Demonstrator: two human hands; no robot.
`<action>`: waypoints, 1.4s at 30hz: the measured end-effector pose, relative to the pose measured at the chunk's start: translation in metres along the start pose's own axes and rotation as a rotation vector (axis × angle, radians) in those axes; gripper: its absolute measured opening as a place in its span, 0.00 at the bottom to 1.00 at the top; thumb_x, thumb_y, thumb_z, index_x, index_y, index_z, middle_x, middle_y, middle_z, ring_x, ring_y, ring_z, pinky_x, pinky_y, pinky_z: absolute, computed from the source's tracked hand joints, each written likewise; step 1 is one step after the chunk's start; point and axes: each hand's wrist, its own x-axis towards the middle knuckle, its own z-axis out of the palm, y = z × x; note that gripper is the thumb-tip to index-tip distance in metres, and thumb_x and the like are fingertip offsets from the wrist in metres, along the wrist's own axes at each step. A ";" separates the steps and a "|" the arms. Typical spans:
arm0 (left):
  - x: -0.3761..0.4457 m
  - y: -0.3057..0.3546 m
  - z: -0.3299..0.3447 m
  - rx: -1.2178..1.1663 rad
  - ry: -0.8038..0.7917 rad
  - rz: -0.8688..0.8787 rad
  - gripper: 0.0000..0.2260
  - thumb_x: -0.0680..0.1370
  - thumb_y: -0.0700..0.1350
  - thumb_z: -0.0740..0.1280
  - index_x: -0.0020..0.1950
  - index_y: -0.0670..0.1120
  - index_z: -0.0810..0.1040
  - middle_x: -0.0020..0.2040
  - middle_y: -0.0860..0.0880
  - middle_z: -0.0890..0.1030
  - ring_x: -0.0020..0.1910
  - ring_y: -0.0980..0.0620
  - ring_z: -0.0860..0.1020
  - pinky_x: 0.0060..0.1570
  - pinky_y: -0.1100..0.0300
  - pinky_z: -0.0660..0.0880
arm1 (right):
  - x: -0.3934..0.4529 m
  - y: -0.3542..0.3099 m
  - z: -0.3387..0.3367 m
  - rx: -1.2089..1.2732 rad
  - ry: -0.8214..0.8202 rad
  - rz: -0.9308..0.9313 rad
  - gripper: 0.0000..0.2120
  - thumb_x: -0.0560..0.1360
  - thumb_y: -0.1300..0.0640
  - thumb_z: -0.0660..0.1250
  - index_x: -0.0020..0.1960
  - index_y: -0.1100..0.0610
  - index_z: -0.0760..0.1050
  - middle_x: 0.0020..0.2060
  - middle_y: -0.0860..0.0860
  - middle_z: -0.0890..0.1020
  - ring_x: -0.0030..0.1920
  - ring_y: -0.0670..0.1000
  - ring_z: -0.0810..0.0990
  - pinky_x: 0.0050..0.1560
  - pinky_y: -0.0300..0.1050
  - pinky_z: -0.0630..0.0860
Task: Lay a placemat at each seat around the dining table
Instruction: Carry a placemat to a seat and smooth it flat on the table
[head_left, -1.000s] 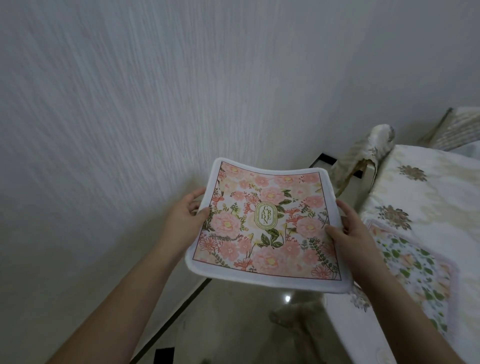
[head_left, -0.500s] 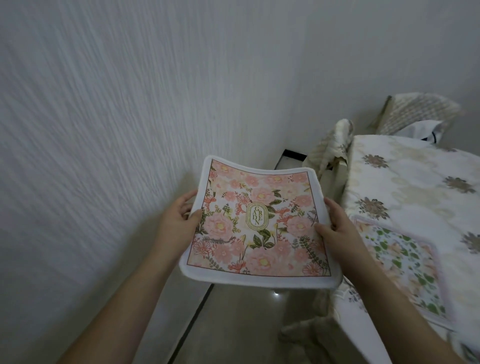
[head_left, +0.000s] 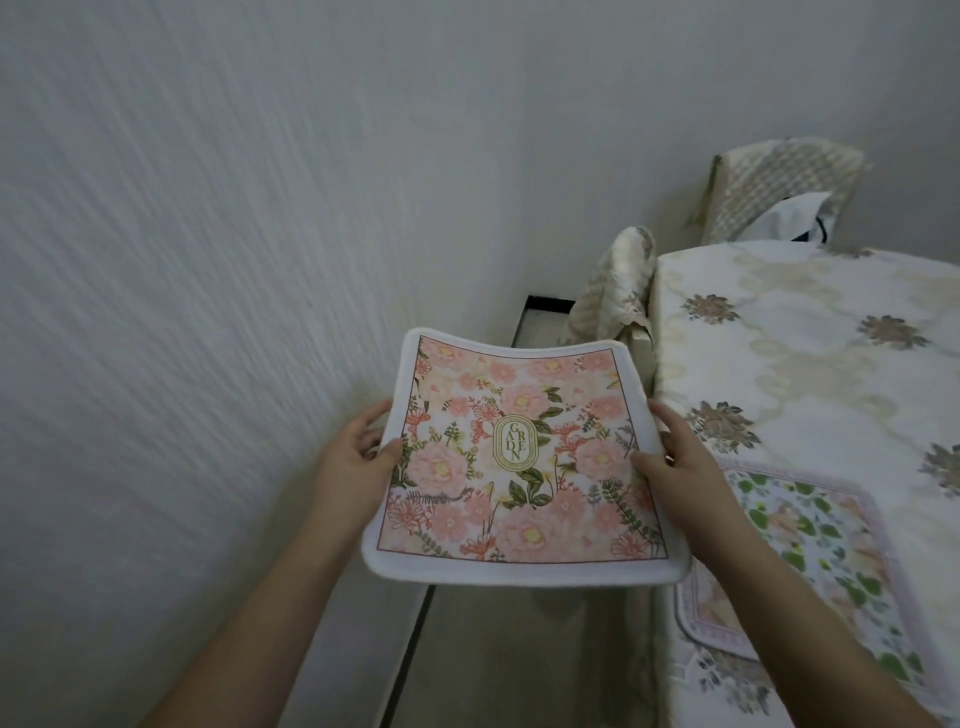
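Beside the wall, you still pinch the pink placemat (head_left: 524, 462) with left hand (head_left: 358, 467) and right hand (head_left: 680, 467); more table (head_left: 810, 374) shows, bearing a green placemat (head_left: 826, 551).

Cloth-covered dining table (head_left: 810, 332) bears green-leaf placemat (head_left: 826, 551).

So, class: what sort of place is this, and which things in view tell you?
Most likely a home dining corner: a table under a flowered tablecloth, fabric-covered chairs pushed in by the wall, a green-leaf placemat already laid, and both hands holding a pink floral placemat.
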 end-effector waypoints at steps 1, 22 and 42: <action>0.008 0.002 0.004 0.003 0.004 0.006 0.19 0.80 0.39 0.67 0.68 0.57 0.76 0.55 0.53 0.84 0.49 0.49 0.85 0.45 0.43 0.83 | 0.010 0.000 -0.002 0.004 -0.006 0.004 0.28 0.79 0.62 0.62 0.75 0.43 0.62 0.57 0.48 0.78 0.48 0.47 0.81 0.38 0.42 0.76; 0.189 0.021 0.067 0.030 -0.125 0.053 0.19 0.81 0.39 0.65 0.68 0.57 0.74 0.53 0.57 0.83 0.47 0.54 0.84 0.42 0.49 0.83 | 0.148 -0.033 0.021 -0.138 0.125 0.025 0.24 0.80 0.60 0.61 0.71 0.40 0.62 0.53 0.42 0.80 0.47 0.47 0.83 0.42 0.49 0.82; 0.359 0.060 0.173 0.015 -0.339 0.015 0.18 0.80 0.39 0.66 0.68 0.54 0.75 0.52 0.53 0.83 0.47 0.51 0.84 0.41 0.50 0.83 | 0.277 -0.034 -0.006 -0.108 0.329 0.137 0.28 0.80 0.59 0.61 0.75 0.43 0.58 0.59 0.47 0.79 0.48 0.46 0.82 0.38 0.43 0.78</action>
